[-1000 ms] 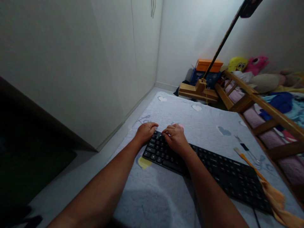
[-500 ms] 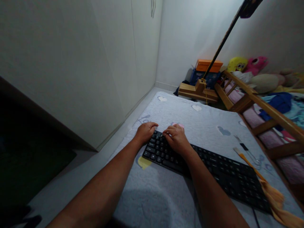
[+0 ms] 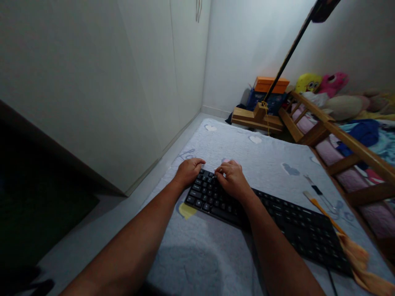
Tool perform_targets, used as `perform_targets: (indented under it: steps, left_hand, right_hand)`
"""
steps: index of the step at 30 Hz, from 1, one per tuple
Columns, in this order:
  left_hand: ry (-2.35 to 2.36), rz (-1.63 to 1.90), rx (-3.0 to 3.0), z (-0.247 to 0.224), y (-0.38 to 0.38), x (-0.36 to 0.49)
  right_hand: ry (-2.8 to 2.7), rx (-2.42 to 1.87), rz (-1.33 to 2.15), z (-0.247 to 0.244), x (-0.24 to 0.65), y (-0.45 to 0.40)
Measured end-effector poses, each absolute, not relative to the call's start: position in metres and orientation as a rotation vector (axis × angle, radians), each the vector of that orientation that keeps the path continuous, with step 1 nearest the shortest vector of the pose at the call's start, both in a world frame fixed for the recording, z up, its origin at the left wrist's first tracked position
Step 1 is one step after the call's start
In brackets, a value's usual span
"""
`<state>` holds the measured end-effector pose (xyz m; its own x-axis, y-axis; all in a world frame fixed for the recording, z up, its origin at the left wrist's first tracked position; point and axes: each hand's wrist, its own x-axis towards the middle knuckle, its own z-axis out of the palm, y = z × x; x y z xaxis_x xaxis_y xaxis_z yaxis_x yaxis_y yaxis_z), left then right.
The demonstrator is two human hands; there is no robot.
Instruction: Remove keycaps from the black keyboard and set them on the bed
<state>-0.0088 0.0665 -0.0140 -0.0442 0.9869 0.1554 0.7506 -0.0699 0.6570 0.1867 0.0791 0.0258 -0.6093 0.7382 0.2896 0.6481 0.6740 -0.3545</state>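
Here, curls the left hand (image 3: 188, 172) around the far left corner of the black keyboard (image 3: 210, 199), with thumb and forefinger drawn close; cannot tell whether gripping the edge or merely resting there. Pinches a small pale object (image 3: 215, 176) in the right hand (image 3: 233, 181), above the upper keys near that corner; cannot make out its kind behind the fingers. Hides the keyboard's middle keys beneath the right hand and forearm. Rests the keyboard on a pale blue patterned cover (image 3: 271, 164), with the cable (image 3: 331, 281) cut off at the bottom of the view. Shows an orange-handled brush (image 3: 319, 205) beyond the keyboard's right part, near a slim tool with a black grip (image 3: 317, 190), too faint to name. Loses part of an orange cloth (image 3: 356, 253), beside the keyboard's right end, past the view's border.
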Motion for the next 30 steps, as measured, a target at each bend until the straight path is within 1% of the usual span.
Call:
perform_targets:
  steps: [30]
  left_hand:
    - [1.843,0.858,1.874,-0.0107,0.0651,-0.0074]
  right_hand:
    - [-2.385,-1.311,0.325,0.0256,0.1838,0.0802]
